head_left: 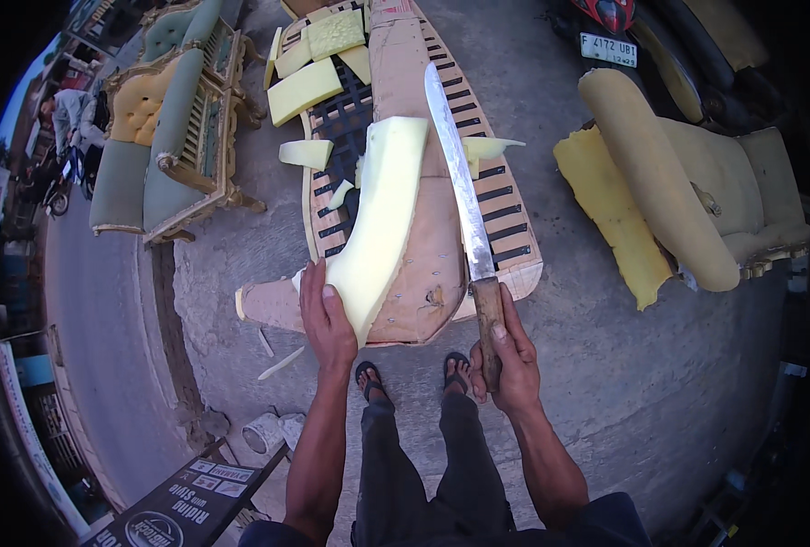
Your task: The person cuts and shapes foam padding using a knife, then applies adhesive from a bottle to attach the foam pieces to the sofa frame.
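In my right hand [511,354] is a long knife, closed round its wooden handle [488,328]. The knife's broad blade [460,182] points away from me, to the right of a curved pale-yellow foam strip [378,219]. My left hand [326,319] lies on the near left end of that strip, fingers stretched out and thumb apart. Beneath the foam is a brown cardboard-covered panel [423,273], part of a wooden furniture frame [514,246] with slats and black webbing. Small foam offcuts [305,153] lie on the frame and stick out at its sides.
More yellow foam pieces [305,91] rest at the frame's far end. Green tufted sofas [164,173] stand on the left, beside a road [95,301]. A worn armchair [697,182] with a yellow foam sheet [610,210] is at right. A dark sign [186,501] lies lower left.
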A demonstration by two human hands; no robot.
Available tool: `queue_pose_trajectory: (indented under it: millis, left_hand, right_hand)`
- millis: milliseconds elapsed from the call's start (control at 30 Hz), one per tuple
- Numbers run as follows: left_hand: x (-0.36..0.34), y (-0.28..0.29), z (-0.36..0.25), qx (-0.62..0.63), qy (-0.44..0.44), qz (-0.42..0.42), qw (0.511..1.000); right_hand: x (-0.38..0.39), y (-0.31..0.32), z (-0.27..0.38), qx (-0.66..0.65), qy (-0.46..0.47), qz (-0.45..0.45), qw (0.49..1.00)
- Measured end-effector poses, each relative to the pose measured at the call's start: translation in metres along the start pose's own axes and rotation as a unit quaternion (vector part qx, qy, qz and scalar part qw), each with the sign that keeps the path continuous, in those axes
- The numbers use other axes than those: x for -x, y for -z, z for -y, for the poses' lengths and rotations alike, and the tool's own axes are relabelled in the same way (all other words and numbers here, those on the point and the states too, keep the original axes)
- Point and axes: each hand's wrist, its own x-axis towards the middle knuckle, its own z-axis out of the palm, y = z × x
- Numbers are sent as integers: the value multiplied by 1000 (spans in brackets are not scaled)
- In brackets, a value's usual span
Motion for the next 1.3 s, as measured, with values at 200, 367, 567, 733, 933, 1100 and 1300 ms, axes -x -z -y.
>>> queue_pose_trajectory:
  millis: [200, 367, 567, 733, 933, 1100, 1300]
  left_hand:
    - [2, -14, 5, 48, -8, 5, 999]
    - [1, -7, 10, 63, 5, -7, 998]
    - [1, -14, 3, 37, -10, -1, 999]
    - [5, -4, 12, 32, -5, -12, 999]
    - [5, -16, 3, 44, 13, -5, 999]
    - [-1, -11, 10, 37, -9, -16, 999]
    - [7, -11, 9, 57, 10, -12, 998]
  right_hand:
    - [-57, 40, 26, 47, -10, -6, 999]
    - [-63, 48, 39, 28, -49, 31, 998]
    - [-75, 50, 58, 37, -76, 55, 995]
    - [-34, 54, 43, 63, -99, 79, 990]
    - [-100, 42, 88, 115, -84, 87, 986]
    - [-34, 62, 50, 126, -107, 82, 983]
    - [-69, 54, 69, 128, -108, 111, 980]
